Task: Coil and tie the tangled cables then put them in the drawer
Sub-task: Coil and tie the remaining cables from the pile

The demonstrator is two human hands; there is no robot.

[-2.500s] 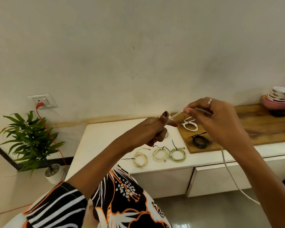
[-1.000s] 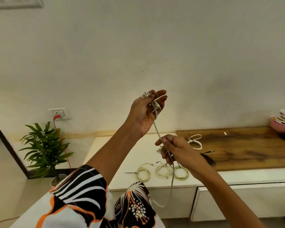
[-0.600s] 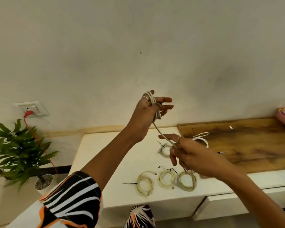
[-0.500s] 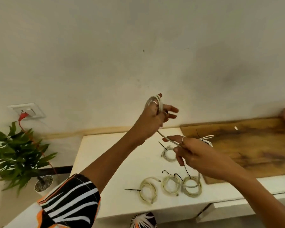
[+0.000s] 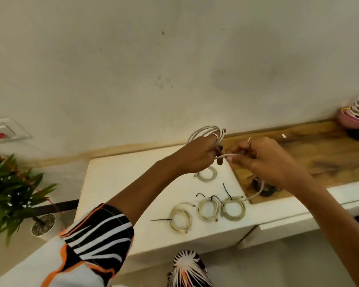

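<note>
White cable (image 5: 207, 130) sat looped round the left hand (image 5: 197, 156), gripped above the white cabinet top (image 5: 120, 183) as a form for the coil, while the right hand (image 5: 265, 160) pinched its free length, apparently feeding another turn.

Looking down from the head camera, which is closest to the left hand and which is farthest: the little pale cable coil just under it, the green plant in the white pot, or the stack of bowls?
From the left hand:
1. Small pale cable coil, just below the hand on the white cabinet top.
2. Stacked bowls in the pink bowl, far right on the wooden board.
3. Green potted plant, far left on the floor.
</note>
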